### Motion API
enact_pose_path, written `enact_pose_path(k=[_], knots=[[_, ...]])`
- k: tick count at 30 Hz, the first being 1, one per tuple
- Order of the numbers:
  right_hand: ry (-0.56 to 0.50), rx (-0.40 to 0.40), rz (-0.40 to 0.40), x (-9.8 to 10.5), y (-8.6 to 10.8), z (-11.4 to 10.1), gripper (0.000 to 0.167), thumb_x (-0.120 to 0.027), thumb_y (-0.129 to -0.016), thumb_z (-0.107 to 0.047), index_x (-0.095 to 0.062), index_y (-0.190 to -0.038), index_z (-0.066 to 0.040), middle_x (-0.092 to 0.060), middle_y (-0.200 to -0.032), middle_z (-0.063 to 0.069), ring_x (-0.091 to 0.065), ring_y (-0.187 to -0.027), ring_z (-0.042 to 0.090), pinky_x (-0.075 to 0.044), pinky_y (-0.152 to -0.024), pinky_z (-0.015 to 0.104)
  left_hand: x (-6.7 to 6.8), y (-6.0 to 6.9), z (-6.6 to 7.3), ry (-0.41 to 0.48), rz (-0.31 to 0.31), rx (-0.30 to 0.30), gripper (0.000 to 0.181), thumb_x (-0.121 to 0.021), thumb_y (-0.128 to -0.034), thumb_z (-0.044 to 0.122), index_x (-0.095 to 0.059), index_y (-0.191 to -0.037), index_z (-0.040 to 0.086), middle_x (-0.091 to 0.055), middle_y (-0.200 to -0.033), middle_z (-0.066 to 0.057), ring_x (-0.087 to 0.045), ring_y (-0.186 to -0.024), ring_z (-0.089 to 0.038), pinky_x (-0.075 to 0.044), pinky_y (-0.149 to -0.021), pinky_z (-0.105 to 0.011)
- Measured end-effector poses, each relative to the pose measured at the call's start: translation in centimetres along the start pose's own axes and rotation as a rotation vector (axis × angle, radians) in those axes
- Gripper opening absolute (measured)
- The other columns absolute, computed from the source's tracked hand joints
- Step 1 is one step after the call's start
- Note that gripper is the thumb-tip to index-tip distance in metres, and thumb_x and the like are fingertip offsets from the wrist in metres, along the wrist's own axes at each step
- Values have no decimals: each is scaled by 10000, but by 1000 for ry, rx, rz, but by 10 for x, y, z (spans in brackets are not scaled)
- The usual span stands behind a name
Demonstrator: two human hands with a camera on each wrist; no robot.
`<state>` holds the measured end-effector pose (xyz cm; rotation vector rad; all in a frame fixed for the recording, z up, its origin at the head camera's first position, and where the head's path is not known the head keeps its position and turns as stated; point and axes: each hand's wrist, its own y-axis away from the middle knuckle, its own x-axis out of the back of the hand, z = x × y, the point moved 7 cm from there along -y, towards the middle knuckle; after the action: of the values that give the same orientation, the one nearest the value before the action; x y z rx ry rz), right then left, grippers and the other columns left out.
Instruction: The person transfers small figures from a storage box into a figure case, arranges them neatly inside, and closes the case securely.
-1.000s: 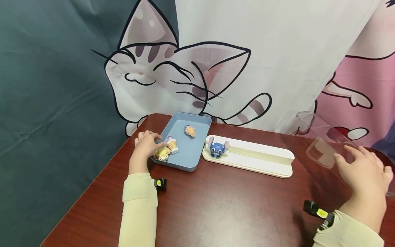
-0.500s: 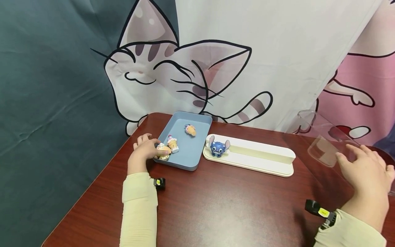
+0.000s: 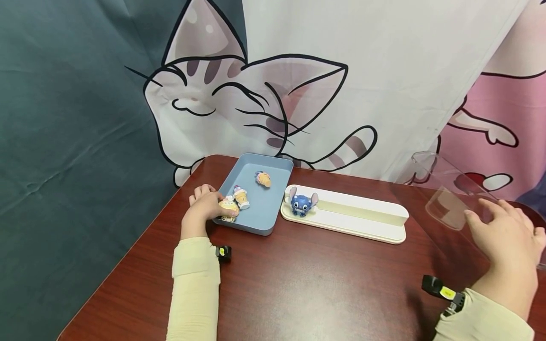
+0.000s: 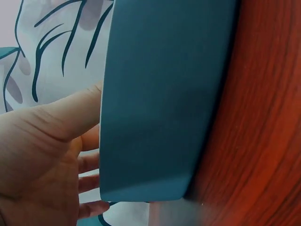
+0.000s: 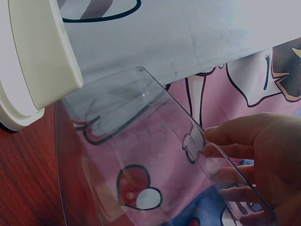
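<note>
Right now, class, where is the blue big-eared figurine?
In the head view, the figurine sits on the cream stand's left end, just right of the blue tray.

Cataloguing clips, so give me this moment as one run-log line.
left hand: at yellowish figurine in blue tray | right hand: at clear cover | blue figurine: on white stand

The tray [image 3: 261, 208] is grey-blue, the Stitch figurine [image 3: 301, 204] blue with pinkish ears [image 3: 314, 199], the stepped base [image 3: 362, 226] cream, the table [image 3: 320, 279] dark-grained red-brown.
</note>
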<state>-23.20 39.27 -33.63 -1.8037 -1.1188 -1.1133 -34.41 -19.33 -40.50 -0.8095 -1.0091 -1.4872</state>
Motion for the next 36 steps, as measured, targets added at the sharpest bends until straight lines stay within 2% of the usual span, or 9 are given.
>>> enact_pose_path(k=[4,8,13,17,20,24,28,31,36], knots=[[-5,4,-1,0,1,0,602,-383,-948,-410,-330,-1391,-6,-153,-1464,266,-31,-1358,421,34,-990,660,1,-3,4,-23,28,-27,590,-807,-664,428,-623,-1064,34,-381,-1148,-172,-280,-1087,-327,-245,-847,-472],[-8,4,-3,0,1,-1,605,-381,-949,-416,-327,-1394,-9,-146,-1465,268,-31,-1357,424,33,-988,661,1,-4,7,-45,28,-54,578,-805,-674,395,-618,-1096,47,-453,-1079,-149,-327,-1036,-312,-279,-814,-452],[-10,5,-7,0,0,-1,600,-377,-950,-415,-332,-1390,-10,-153,-1463,267,-31,-1357,425,27,-986,663,4,-5,7,1,46,-79,528,-806,-681,368,-603,-1057,59,-526,-998,-120,-361,-1021,-294,-293,-825,-449],[-9,3,-8,0,0,0,602,-376,-949,-420,-335,-1388,-10,-154,-1461,270,-32,-1356,427,25,-984,666,9,-5,10,99,84,-120,523,-808,-688,357,-579,-1063,75,-530,-1068,-126,-337,-1105,-294,-284,-890,-467],[-10,2,-12,0,0,1,607,-376,-949,-422,-330,-1391,-9,-144,-1463,271,-23,-1357,427,26,-982,667,13,-4,15,214,105,-157,547,-807,-693,358,-545,-1100,102,-465,-1168,-150,-311,-1150,-307,-318,-904,-481],[-9,4,-19,-1,1,1,613,-375,-950,-425,-318,-1396,-8,-131,-1466,273,-12,-1358,427,23,-981,668,16,-3,26,381,143,-234,532,-811,-703,318,-514,-1106,138,-466,-1180,-121,-398,-1075,-288,-378,-861,-451],[-12,3,-22,-1,1,1,616,-374,-951,-426,-312,-1399,-7,-128,-1467,273,0,-1360,426,28,-983,665,19,-2,38,501,191,-303,521,-815,-704,286,-514,-1108,151,-523,-1153,-52,-460,-997,-230,-380,-838,-402],[-11,2,-26,-1,0,2,620,-373,-952,-429,-308,-1400,-5,-120,-1468,274,11,-1360,426,34,-986,662,19,-2,49,557,231,-324,519,-819,-698,289,-520,-1100,156,-530,-1139,-33,-461,-947,-226,-387,-790,-379],[1,-13,-34,-1,0,2,629,-375,-951,-431,-302,-1396,7,-111,-1465,282,16,-1358,430,36,-992,658,18,2,74,650,287,-392,511,-829,-686,231,-535,-1089,120,-537,-1116,-49,-442,-864,-269,-387,-694,-355]])
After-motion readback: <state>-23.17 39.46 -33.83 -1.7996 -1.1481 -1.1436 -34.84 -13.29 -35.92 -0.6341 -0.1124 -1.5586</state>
